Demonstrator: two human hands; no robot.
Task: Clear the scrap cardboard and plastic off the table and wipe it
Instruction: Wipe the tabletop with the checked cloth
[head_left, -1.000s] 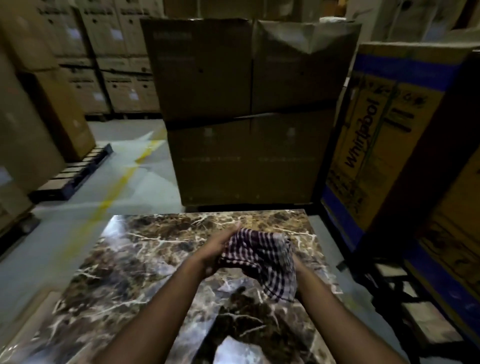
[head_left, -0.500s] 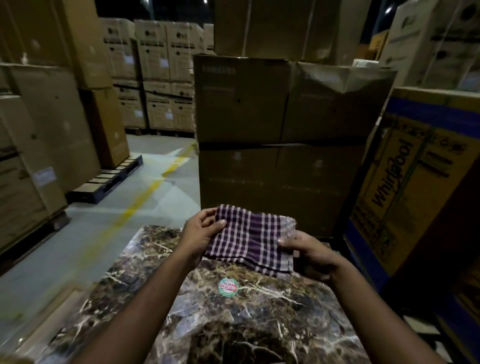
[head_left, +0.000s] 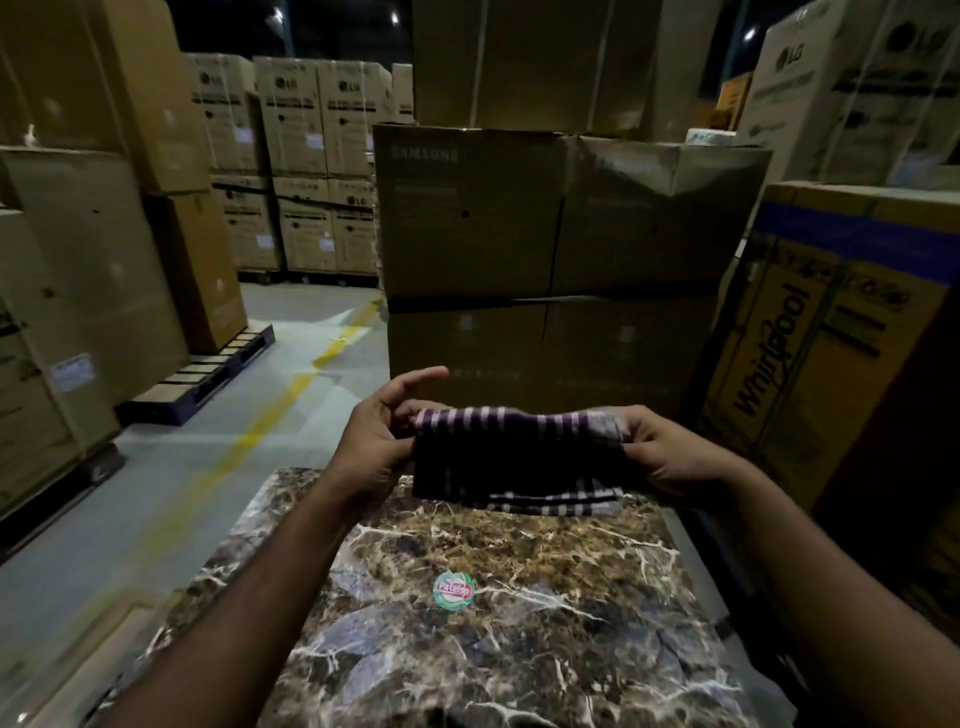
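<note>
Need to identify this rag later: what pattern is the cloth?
Dark purple-and-white checked cloth, shown in the head view.

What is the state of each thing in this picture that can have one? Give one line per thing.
checked cloth: folded, held up above the table's far edge
left hand: pinches the cloth's left end
right hand: grips the cloth's right end
marble table: bare but for a round sticker
Samsung box: closed

We see two bare forearms, no sleeves, no gloves; left hand (head_left: 376, 447) and right hand (head_left: 670, 457) bare, no rings or watch visible.
</note>
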